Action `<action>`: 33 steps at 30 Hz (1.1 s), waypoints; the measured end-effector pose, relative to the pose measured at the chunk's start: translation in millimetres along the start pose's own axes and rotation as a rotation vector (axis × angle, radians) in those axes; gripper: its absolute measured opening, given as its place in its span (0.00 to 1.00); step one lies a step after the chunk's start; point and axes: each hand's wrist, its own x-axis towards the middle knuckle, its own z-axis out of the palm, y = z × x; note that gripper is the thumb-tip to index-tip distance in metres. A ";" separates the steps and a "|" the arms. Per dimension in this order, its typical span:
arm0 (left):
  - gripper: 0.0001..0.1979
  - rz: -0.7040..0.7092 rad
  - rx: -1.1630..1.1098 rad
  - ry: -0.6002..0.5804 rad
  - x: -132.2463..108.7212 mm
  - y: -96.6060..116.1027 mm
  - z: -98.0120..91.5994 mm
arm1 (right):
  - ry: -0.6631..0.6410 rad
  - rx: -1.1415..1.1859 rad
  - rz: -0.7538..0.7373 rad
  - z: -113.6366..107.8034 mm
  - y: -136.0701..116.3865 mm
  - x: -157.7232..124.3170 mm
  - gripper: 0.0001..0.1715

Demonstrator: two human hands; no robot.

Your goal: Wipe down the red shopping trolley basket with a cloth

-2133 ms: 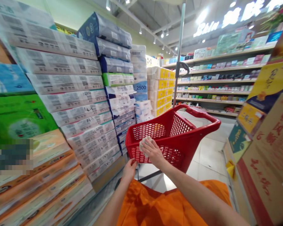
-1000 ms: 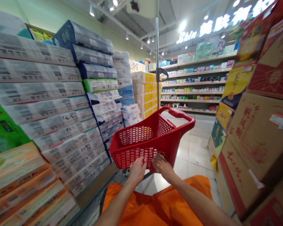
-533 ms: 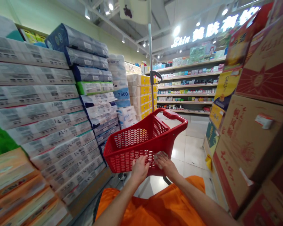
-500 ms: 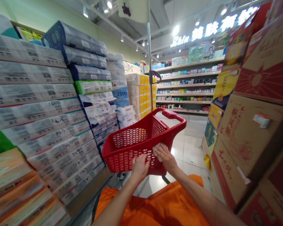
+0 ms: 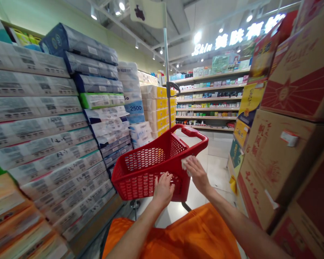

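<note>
A red plastic shopping cart (image 5: pixel 140 183) with perforated sides stands in front of me, its handle raised at the far right end. My right hand (image 5: pixel 197 173) presses a pale cloth (image 5: pixel 188 163) against the cart's side, near the upper rim below the handle. Part of the cloth is hidden beneath the fingers. My left hand (image 5: pixel 164 190) is beside the perforated side wall, fingers apart and holding nothing. Whether its fingertips touch the wall I cannot tell.
Stacked paper packs (image 5: pixel 43 104) rise along the left. Cardboard cartons (image 5: pixel 275 151) line the right side. A pole (image 5: pixel 166 54) with a pale flag (image 5: pixel 148 13) stands up behind the cart. Stocked shelves (image 5: pixel 213 97) fill the back, beyond the tiled floor (image 5: pixel 216 165).
My right hand has slid the cloth up and right along the cart's side, toward the rim. My left hand's fingers have spread more. The view has shifted slightly.
</note>
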 end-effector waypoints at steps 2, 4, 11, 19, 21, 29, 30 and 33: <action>0.21 -0.004 0.003 -0.005 1.6 1.8 -0.5 | 0.075 -0.050 0.062 -9.7 12.7 26.6 0.25; 0.22 -0.002 0.009 -0.012 2.0 3.8 -1.4 | 0.081 -0.093 0.105 -10.6 20.7 32.4 0.24; 0.22 -0.002 0.040 -0.009 -0.7 -3.4 -4.5 | -0.177 0.055 0.011 10.5 -1.4 -40.1 0.22; 0.22 -0.046 0.042 0.036 2.8 -13.7 -10.6 | 0.076 0.052 0.059 -8.6 24.7 56.8 0.25; 0.22 -0.047 0.045 0.049 1.9 -16.9 -12.2 | 0.006 0.040 0.022 0.7 18.0 42.2 0.23; 0.22 -0.116 0.066 0.106 -0.4 -40.3 -19.1 | -0.056 0.069 -0.081 -1.3 -0.2 34.0 0.28; 0.23 -0.129 0.075 0.119 -0.5 -44.6 -21.2 | -0.017 0.041 -0.035 -5.4 6.6 48.3 0.29; 0.24 -0.190 0.127 0.168 -1.0 -61.7 -28.1 | -0.040 -0.062 0.106 -3.4 16.5 78.4 0.27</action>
